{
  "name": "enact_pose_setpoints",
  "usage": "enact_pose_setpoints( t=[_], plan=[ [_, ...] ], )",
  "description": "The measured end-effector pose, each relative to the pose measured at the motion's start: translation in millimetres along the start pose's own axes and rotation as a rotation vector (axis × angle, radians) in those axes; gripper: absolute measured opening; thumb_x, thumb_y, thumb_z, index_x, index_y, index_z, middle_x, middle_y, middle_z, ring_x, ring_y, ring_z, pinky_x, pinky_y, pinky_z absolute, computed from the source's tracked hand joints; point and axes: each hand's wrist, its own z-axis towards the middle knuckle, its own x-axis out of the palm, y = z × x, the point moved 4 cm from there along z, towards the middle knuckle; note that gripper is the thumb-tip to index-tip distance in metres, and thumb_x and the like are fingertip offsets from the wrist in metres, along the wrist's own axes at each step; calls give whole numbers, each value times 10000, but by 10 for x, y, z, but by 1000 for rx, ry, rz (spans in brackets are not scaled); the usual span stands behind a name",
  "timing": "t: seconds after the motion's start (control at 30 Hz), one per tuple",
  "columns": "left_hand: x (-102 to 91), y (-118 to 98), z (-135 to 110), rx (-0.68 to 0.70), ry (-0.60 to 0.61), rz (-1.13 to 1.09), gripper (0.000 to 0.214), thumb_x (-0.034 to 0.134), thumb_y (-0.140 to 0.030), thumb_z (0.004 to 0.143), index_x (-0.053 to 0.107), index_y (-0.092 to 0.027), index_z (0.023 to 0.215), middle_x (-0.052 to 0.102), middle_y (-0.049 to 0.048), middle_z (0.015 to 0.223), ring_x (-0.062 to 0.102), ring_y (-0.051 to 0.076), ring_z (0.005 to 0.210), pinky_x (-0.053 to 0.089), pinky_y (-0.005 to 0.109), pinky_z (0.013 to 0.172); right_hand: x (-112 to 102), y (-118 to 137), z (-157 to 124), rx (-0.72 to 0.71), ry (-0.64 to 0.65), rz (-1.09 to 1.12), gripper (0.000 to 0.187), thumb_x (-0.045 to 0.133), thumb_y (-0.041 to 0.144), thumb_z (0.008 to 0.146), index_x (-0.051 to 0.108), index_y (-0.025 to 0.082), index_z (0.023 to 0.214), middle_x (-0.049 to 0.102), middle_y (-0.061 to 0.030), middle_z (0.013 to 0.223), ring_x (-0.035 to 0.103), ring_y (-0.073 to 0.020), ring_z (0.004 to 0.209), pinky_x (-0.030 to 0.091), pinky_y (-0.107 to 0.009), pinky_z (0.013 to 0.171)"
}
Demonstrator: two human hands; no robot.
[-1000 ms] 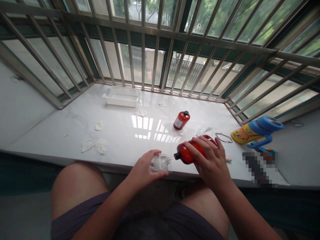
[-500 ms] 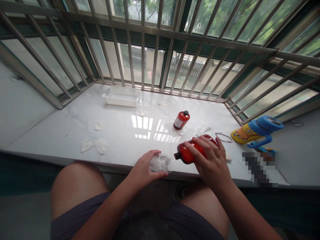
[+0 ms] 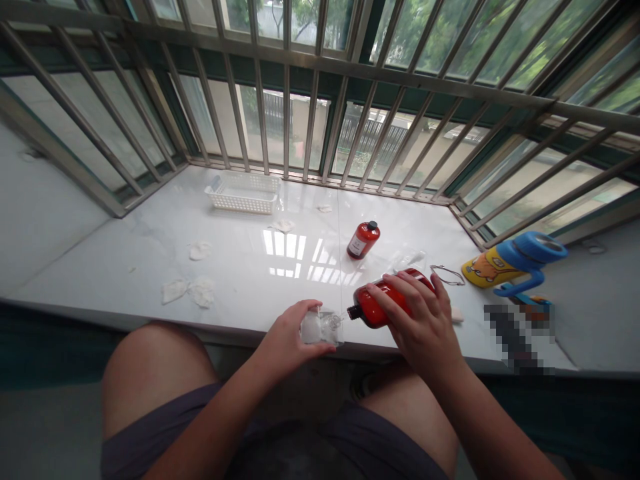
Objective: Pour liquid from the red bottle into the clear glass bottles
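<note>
My right hand (image 3: 420, 317) grips a lying red plastic bottle (image 3: 380, 305) with a black nozzle tip, tilted toward my left. That tip is very close to a clear plastic pouch (image 3: 315, 328) with white material inside, held in my left hand (image 3: 285, 341) just over the sill's front edge. I cannot tell whether the tip touches the pouch. A smaller red bottle (image 3: 363, 240) with a black cap stands upright farther back on the white marble sill (image 3: 125, 267).
A white plastic basket (image 3: 243, 195) sits at the back of the sill, near steel window bars (image 3: 285, 100). Crumpled white pieces (image 3: 201, 292) lie to the left. On the right are a thin wire loop (image 3: 447, 275), a yellow-and-blue cup (image 3: 515, 261) and a pixelated object (image 3: 520, 337).
</note>
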Motion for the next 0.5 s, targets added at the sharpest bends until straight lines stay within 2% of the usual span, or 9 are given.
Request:
enact_pose_setpoints(
  t=[0.5],
  plan=[
    [-6,4,-4,2,-1,15,725,971,-407,678,670,-276,1324,715,83,1377,680,345,1280,579,478,1087,2,14,20,-22,6,-9,591,675,87,987,590,358,1505,657,-81,1489,556,-306,1460,213,-649,1337]
  ],
)
